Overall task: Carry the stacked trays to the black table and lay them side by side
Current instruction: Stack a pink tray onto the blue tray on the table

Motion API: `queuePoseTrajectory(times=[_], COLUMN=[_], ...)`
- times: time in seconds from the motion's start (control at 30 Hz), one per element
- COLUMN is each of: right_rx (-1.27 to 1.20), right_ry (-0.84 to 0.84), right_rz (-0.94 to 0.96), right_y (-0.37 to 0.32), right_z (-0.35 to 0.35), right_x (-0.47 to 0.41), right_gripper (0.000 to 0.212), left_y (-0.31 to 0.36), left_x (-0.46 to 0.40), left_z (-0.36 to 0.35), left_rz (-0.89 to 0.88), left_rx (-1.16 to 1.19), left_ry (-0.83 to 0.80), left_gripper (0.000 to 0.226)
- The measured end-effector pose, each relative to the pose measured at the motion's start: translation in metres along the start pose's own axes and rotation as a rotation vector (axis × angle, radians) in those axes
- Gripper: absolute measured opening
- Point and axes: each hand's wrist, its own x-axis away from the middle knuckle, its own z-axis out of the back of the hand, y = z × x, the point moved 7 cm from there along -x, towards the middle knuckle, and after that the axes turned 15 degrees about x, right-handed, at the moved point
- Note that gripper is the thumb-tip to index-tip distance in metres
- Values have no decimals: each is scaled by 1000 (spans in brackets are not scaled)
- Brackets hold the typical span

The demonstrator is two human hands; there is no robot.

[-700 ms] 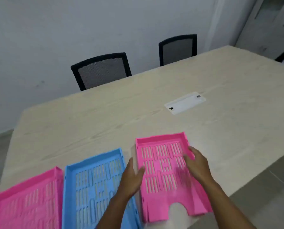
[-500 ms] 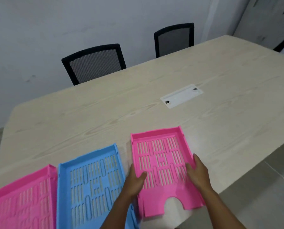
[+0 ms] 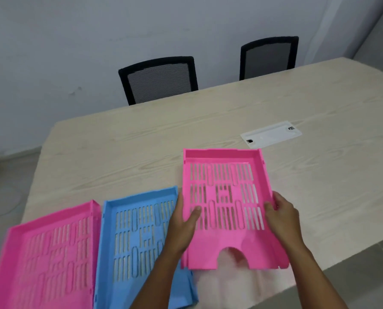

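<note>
Pale wood-grain table fills most of the view, w/ a grey-white wall behind, two black mesh chairs at the far edge and a white cable plate set into the top. Three slotted plastic trays sit along the near edge, side by side. The right pink tray is the one I've got: bright pink, low walls on three sides, rows of long narrow slots in the floor, an arched cut-out in its near open end. My left hand clamps its left wall, thumb lying over the slotted floor, other fingers hidden under/behind the edge. My right hand grips the right wall the same way, thumb inside, fingers wrapped outside. Can't tell if the tray rests flat or is a bit lifted. Just left of it lies the blue tray, same slot pattern; my left forearm crosses over its right part. Left again, touching or nearly so, the left pink tray, blurred, cut off by the frame edge.
</note>
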Motion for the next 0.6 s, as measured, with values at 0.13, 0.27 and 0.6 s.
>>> queuePoseTrajectory(times=[0.13, 0.27, 0.6], right_rx=[-25, -20, 138], right_ry=[-92, -230, -397], right_rz=[123, 247, 337], right_y=[-54, -99, -127], right_z=[-43, -104, -175], right_x=[29, 69, 132], right_gripper=[21, 23, 19], left_y=[8, -3, -45], left_x=[11, 42, 82], left_z=[86, 176, 250], left_rz=[-37, -21, 82], left_rx=[-17, -32, -123], left_ry=[137, 283, 301], left_gripper=[72, 70, 78])
